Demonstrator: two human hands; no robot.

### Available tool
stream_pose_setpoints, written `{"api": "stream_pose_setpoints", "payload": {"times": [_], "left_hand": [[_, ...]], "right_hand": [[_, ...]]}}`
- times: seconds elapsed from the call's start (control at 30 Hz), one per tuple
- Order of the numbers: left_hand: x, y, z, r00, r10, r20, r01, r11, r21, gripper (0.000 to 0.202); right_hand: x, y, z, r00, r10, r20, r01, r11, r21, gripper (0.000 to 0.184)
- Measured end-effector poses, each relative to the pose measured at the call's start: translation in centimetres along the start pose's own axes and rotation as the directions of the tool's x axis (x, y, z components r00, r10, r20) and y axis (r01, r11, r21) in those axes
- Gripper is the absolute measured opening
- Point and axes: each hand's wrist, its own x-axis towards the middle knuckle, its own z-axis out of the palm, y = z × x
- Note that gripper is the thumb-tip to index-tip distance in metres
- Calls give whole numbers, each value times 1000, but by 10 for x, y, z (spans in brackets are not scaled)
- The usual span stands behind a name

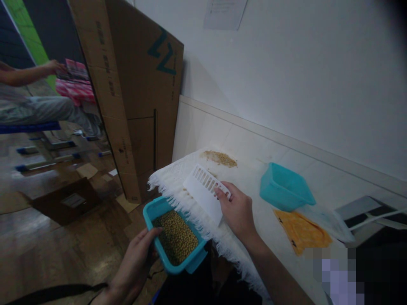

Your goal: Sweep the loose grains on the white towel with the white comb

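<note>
My left hand (140, 254) grips the near-left rim of a turquoise plastic tub (173, 268), its thumb over the edge. The tub is tilted a little, just off the table's edge, and holds many yellowish beans (178, 233) that look like soybeans. In my right hand (237, 207) is a flat white plastic piece with a row of slots (203, 192), pinched at its slotted end. It rests on or just above a white fringed cloth (171, 169). More beans (222, 158) lie in a loose pile farther back on the cloth.
A second turquoise tub (282, 186) stands to the right, beside an orange cloth (303, 231) and a clear plastic bag (330, 220). A tall cardboard box (146, 93) stands left of the table. Beyond it, another person's arm (28, 74) reaches toward pink items. Cardboard pieces (66, 201) litter the floor.
</note>
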Motion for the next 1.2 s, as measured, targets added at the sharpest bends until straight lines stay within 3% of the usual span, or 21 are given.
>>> {"api": "stream_pose_setpoints", "payload": {"times": [0.37, 0.77, 1.03, 1.2], "left_hand": [[-2, 3, 1, 1000, -16, -3, 16, 1000, 8, 42], [-5, 5, 4, 999, -30, -24, 30, 1000, 8, 42], [6, -11, -7, 1000, 6, 7, -6, 1000, -15, 40], [5, -5, -7, 1000, -1, 9, 1, 1000, -8, 40]], "right_hand": [[0, 7, 3, 998, 57, -5, -57, 998, 21, 40], [3, 25, 5, 991, 131, 31, -134, 978, 158, 48], [13, 43, -11, 985, 173, 14, -173, 980, 101, 57], [14, 45, -15, 988, 152, -11, -150, 982, 113, 56]]}}
